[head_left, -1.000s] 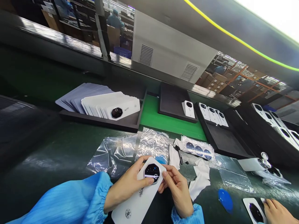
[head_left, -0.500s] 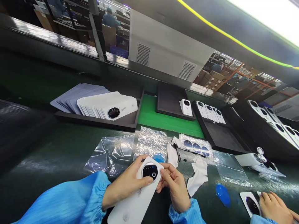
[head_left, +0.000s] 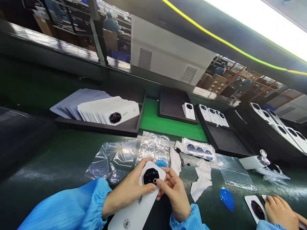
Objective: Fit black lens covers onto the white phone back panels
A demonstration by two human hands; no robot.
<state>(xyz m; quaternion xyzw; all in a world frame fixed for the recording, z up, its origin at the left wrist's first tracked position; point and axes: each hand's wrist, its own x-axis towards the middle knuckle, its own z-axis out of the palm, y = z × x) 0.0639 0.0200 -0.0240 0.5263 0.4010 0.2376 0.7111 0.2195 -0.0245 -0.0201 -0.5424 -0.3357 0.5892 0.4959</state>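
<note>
- Factory workbench with a dark green top, shelving and cartons beyond it, and a person in blue small at upper left.
- Left hand wraps its fingers around a white phone back cover, held at lower centre above the bench.
- Right hand pinches the cover's black octagonal camera module between thumb and fingertips; the fingers partly hide its lower edge.
- Black tray, upper left: white covers stand in a leaning row, with grey sheets behind.
- Two black trays, centre right: one holds a single cover, the other three.
- Clear plastic bags lie just beyond the hands, one bag showing three blue-filmed lens pieces.
- Another person's hand, cut off at lower right, touches a white cover.
</note>
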